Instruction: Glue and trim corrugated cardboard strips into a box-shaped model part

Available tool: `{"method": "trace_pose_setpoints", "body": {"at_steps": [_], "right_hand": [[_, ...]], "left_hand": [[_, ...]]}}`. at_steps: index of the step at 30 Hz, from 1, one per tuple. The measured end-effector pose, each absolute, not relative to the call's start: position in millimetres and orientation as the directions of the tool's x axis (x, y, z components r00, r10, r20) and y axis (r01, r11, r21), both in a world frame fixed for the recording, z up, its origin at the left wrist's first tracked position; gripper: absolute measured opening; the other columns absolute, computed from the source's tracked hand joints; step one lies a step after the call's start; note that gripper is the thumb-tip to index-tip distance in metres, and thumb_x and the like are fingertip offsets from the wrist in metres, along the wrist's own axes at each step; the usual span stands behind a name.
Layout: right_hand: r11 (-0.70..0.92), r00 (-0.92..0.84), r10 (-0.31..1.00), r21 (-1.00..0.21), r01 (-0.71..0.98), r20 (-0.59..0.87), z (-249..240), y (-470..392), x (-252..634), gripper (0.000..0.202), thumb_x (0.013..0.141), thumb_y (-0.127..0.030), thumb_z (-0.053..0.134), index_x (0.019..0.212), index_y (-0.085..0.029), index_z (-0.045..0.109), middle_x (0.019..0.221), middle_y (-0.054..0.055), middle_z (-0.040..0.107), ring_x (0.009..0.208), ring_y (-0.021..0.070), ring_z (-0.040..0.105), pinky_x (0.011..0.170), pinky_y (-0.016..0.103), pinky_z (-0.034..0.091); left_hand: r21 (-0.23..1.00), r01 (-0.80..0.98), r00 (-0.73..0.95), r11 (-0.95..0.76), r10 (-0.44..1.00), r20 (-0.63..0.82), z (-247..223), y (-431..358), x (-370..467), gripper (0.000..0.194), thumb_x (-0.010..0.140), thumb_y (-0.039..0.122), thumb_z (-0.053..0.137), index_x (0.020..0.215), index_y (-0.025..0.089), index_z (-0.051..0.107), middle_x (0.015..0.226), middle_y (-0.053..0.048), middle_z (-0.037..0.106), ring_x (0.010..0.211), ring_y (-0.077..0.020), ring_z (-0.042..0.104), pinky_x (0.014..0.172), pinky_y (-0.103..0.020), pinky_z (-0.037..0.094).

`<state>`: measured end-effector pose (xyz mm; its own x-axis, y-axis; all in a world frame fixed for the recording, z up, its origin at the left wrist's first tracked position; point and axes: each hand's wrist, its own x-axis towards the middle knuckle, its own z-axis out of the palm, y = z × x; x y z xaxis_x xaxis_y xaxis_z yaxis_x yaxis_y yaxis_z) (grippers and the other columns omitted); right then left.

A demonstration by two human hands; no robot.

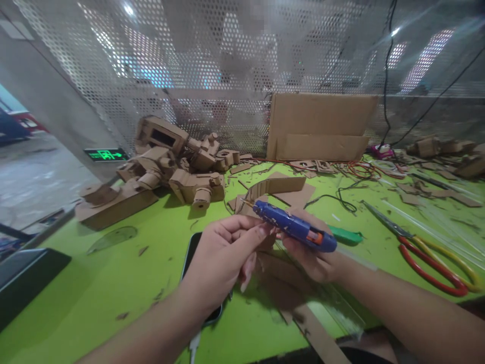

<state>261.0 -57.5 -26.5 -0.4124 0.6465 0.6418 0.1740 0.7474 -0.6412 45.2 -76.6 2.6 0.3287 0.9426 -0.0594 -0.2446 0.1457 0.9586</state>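
A blue hot glue gun [293,226] with flaking patches on its body is held in my right hand [312,258], its metal nozzle pointing left. My left hand [227,247] is closed in a pinch just below the front of the gun. What sits between its fingertips is hidden. Beyond the nozzle stands a bent cardboard strip [278,186], with flat cardboard under it. Beneath my left hand lies a phone [193,247], partly covered, with a white cable [194,346] at its lower end.
Several built cardboard models [162,167] crowd the back left of the green table [151,263]. Large scissors [413,242] and a green-handled tool [345,235] lie right. A cardboard sheet [322,119] leans on the perforated screen. A dark box [32,280] stands left.
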Motion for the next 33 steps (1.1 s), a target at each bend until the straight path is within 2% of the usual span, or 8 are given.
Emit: {"method": "trace_pose_setpoints", "body": {"at_steps": [8,23,26,29,31,33], "right_hand": [[0.767,-0.420,0.625,-0.616,0.178,0.658,-24,-58,259,0.024,0.098,-0.019,0.065,0.120,-0.025,0.062,0.105,0.005,0.069,0.091,0.0203,0.065,0.081,0.034,0.053],[0.713,-0.387,0.687,-0.673,0.196,0.615,-27,-64,256,0.020,0.100,-0.024,0.067,0.119,-0.029,0.064,0.108,0.005,0.071,0.096,0.0234,0.066,0.085,0.038,0.057],[0.672,-0.297,0.734,-0.715,0.193,0.610,-27,-59,255,0.013,0.102,-0.028,0.065,0.115,-0.027,0.066,0.099,0.003,0.071,0.080,0.0196,0.066,0.071,0.034,0.057],[0.568,-0.131,0.823,-0.809,0.152,0.553,-27,-53,254,0.015,0.106,-0.038,0.060,0.109,-0.025,0.066,0.091,0.001,0.071,0.056,0.0114,0.052,0.055,0.028,0.052],[0.529,-0.095,0.848,-0.840,0.117,0.521,-29,-52,254,0.020,0.106,-0.042,0.059,0.109,-0.024,0.066,0.095,0.002,0.071,0.055,0.0097,0.049,0.055,0.027,0.053],[0.492,-0.089,0.869,-0.867,0.073,0.486,-31,-52,254,0.021,0.104,-0.044,0.062,0.111,-0.025,0.066,0.101,0.003,0.071,0.059,0.0097,0.052,0.055,0.025,0.053]], "left_hand": [[0.933,-0.331,0.318,0.143,0.948,-0.032,2,-77,46,0.016,0.092,0.029,0.077,0.081,0.019,0.072,0.041,0.009,0.054,0.031,-0.0024,0.037,0.033,-0.008,0.036],[0.905,-0.418,0.251,0.075,0.967,0.036,0,-84,47,0.019,0.084,0.030,0.086,0.075,0.020,0.072,0.040,0.008,0.054,0.032,-0.0034,0.040,0.033,-0.009,0.035],[0.911,-0.411,0.273,0.033,0.958,0.089,2,-87,46,0.015,0.085,0.032,0.086,0.078,0.021,0.078,0.041,0.007,0.055,0.033,-0.0029,0.042,0.036,-0.009,0.036],[0.929,-0.370,0.305,0.005,0.945,0.116,7,-89,44,0.011,0.087,0.034,0.085,0.085,0.024,0.083,0.041,0.006,0.056,0.033,-0.0022,0.042,0.040,-0.010,0.036],[0.952,-0.299,0.377,0.063,0.924,0.057,11,-90,42,0.013,0.089,0.037,0.082,0.089,0.025,0.085,0.041,0.005,0.055,0.032,-0.0034,0.041,0.038,-0.012,0.035],[0.967,-0.189,0.522,0.169,0.852,-0.047,15,-91,41,0.018,0.089,0.041,0.081,0.096,0.025,0.085,0.045,0.003,0.059,0.035,-0.0067,0.048,0.038,-0.014,0.037]]}}
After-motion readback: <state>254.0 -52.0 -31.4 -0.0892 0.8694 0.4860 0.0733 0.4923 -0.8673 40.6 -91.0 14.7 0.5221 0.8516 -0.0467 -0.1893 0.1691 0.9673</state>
